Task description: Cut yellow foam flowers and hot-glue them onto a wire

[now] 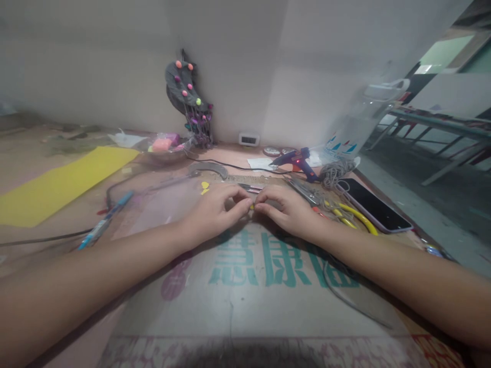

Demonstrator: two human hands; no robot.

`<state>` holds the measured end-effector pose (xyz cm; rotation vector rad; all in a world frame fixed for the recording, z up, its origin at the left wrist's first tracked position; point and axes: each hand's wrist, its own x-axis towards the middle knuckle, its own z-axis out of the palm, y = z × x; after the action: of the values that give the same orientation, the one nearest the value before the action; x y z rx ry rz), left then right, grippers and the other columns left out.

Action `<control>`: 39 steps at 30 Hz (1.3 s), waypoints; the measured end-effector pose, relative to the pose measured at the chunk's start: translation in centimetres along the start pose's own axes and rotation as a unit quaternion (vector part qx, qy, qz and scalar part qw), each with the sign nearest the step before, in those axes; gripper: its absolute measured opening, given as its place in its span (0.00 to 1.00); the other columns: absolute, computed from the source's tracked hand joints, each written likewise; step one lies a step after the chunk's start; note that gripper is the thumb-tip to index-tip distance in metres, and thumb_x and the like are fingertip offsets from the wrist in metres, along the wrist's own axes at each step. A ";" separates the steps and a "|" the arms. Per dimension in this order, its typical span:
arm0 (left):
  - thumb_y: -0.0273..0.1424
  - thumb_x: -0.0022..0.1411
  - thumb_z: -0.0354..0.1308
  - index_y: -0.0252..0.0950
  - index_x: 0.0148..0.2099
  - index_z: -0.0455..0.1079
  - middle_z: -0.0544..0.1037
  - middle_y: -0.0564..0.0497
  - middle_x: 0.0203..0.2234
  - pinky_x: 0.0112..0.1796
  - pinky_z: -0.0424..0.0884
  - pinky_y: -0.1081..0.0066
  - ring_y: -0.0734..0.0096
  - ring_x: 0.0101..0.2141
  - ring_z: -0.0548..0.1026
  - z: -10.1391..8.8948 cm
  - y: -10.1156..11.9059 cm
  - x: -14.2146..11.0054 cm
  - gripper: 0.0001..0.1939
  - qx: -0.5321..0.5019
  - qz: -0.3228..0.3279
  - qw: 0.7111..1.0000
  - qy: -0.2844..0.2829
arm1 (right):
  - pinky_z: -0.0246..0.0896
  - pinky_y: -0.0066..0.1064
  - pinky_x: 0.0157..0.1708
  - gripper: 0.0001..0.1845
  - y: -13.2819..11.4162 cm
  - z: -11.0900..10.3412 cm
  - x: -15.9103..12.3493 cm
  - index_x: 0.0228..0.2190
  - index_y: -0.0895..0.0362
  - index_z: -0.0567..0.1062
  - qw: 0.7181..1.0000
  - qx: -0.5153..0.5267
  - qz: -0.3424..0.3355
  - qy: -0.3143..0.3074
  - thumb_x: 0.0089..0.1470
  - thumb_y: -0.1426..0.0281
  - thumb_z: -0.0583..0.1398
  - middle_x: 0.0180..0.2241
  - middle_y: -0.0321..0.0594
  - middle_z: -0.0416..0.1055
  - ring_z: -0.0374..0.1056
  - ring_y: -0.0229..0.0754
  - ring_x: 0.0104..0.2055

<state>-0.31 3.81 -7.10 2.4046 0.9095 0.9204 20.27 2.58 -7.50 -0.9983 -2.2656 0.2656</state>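
Both hands meet over the middle of the printed board [241, 312], fingertips almost touching. Between them shows a tiny yellow piece [252, 207], mostly hidden by the fingers. My left hand [220, 207] pinches it from the left, thumb against fingertips. My right hand [286, 209] is pinched at its other side. Just left of my left hand lie small yellow cut-outs [204, 188]. Behind the fingertips rests a thin metal tool [247, 188], partly covered. Beside my right hand are scissors [303, 190] and yellow-handled pliers [356, 217].
A blue glue gun [299, 162] with a red light stands behind, near grey yarn [337, 171], a phone [374, 204] and a clear bottle [356, 120]. To the left lie a yellow sheet [69, 184] and a blue pen [105, 220]. A grey crescent ornament [180, 87] stands against the wall.
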 end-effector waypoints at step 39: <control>0.32 0.64 0.52 0.35 0.31 0.70 0.75 0.52 0.28 0.36 0.63 0.69 0.69 0.33 0.70 0.4 -0.7 0.2 0.11 0.025 -0.025 0.999 -0.012 | 0.60 0.32 0.38 0.09 0.0 0.2 0.0 0.29 0.58 0.73 1.000 -0.016 0.008 0.004 0.61 0.71 0.56 0.30 0.40 0.74 0.67 0.41 0.34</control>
<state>-0.21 4.33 -7.69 2.4186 0.9902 0.8588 20.14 2.61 -7.70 -1.0315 -2.2618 0.2326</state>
